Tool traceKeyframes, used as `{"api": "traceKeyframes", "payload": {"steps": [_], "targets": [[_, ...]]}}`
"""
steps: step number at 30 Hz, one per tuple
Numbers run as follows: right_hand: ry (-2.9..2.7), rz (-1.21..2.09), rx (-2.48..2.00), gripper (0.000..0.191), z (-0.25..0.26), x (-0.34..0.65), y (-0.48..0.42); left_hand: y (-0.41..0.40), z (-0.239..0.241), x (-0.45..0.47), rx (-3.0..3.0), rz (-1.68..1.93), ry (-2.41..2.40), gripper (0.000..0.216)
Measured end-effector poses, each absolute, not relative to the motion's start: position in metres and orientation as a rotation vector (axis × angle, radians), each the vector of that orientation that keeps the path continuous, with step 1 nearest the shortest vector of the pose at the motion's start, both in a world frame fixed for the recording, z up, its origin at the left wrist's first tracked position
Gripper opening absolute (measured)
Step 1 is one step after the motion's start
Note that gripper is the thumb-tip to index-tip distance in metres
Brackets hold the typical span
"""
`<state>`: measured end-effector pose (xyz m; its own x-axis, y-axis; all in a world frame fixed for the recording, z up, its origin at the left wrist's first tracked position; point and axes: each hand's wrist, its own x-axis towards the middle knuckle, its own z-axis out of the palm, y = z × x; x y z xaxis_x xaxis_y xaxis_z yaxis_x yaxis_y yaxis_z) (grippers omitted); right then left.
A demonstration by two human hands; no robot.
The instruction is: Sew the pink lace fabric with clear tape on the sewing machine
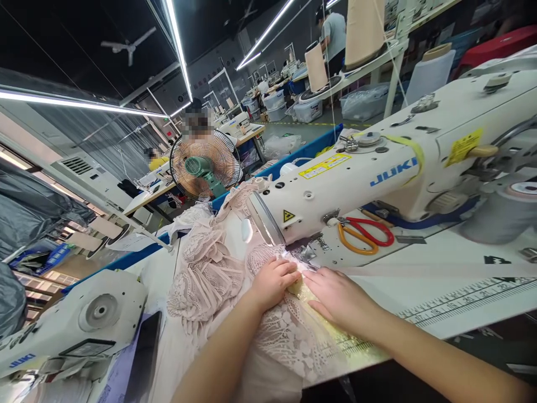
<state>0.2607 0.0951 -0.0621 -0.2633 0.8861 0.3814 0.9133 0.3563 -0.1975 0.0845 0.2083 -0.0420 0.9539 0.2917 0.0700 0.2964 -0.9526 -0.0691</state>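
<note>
The white table (440, 268) lies bare to the right of the hands, up to its ruler-marked front edge, while the sewing machine (377, 173) crowds close above. The pale pink lace fabric (210, 274), openwork and bunched at left, lies under both hands just before the needle. The left hand (274, 280) curls its fingers into the lace, the right hand (339, 296) presses flat and open; the needle itself is lost in glare.

You're sitting at a white sewing machine (377, 168) showing JUKI in blue on its arm, and the same JUKI is showing on the second machine (62, 330) by your left elbow. Yellow warning stickers (325, 165) are sitting on top, but I'm guessing the print's too small to read. The ruler strip (461, 299) on the table (440, 263) is carrying numbers, all blurry.
</note>
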Motion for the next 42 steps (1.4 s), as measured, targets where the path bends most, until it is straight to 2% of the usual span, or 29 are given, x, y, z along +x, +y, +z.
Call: {"api": "traceKeyframes", "payload": {"steps": [5,12,26,31,36,40,42], "targets": [[-2.167,-0.145,-1.666,0.027,-0.057,0.248,0.104,0.221,-0.042,0.085,-3.012,-0.137,-0.428,0.03],[-2.103,-0.244,-1.726,0.028,-0.061,0.239,0.11,0.233,-0.05,0.083,-2.973,-0.306,-0.335,0.027],[-2.063,-0.367,-1.636,0.038,-0.077,0.241,0.109,0.257,-0.04,0.089,-2.955,-0.179,-0.404,0.029],[-2.053,-0.314,-1.621,0.036,-0.078,0.242,0.11,0.254,-0.033,0.09,-2.947,-0.219,-0.455,0.028],[-2.015,-0.183,-1.619,0.036,-0.077,0.242,0.112,0.217,-0.015,0.087,-2.964,-0.309,-0.533,0.026],[-1.961,-0.023,-1.619,0.038,-0.07,0.246,0.113,0.186,-0.01,0.089,-3.231,0.016,-0.597,0.008],[-1.929,0.058,-1.61,0.039,-0.065,0.252,0.11,0.181,-0.011,0.089,-3.35,0.118,-0.776,0.013]]}}
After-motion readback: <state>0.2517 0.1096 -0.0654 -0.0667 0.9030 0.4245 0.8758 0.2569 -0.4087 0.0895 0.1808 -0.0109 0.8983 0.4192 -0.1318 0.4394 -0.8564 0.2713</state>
